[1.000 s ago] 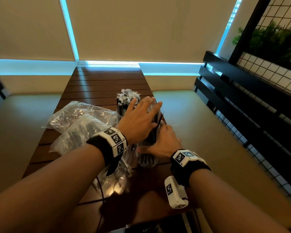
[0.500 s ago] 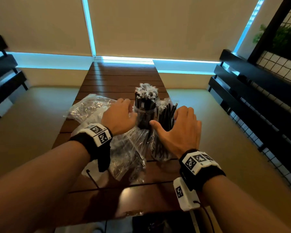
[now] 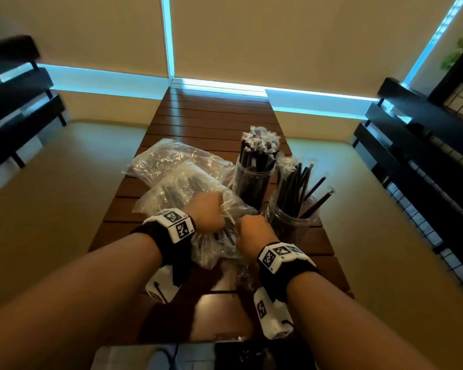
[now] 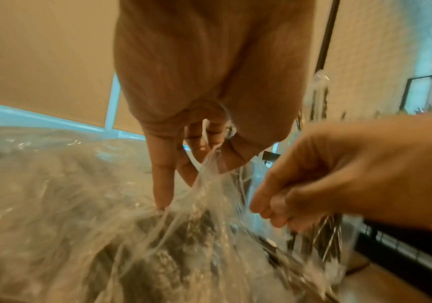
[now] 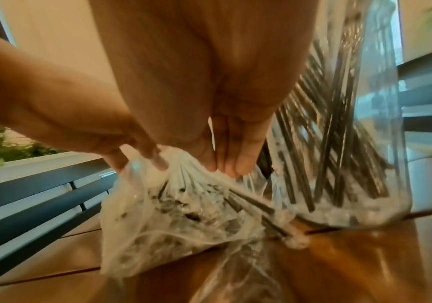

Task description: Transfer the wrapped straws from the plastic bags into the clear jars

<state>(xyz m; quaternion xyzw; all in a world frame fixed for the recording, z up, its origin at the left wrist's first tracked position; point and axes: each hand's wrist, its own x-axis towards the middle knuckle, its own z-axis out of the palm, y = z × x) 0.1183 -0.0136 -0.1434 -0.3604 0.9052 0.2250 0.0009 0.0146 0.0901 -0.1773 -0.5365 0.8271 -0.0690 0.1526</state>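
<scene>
Two clear jars stand right of centre on the slatted wooden table. The far jar is packed with black wrapped straws. The near jar holds several straws that lean outward. A clear plastic bag of straws lies to their left, its mouth toward me. My left hand pinches the film at the mouth. Close beside it, my right hand grips the same film.
A second crumpled bag lies behind the first. Black slatted benches stand on the left and on the right. The far half of the table shows bare slats. A pale object sits below the near edge.
Both hands have come off the jars and dropped to the near bag, where they now grip its mouth. My head has tilted down and back.
</scene>
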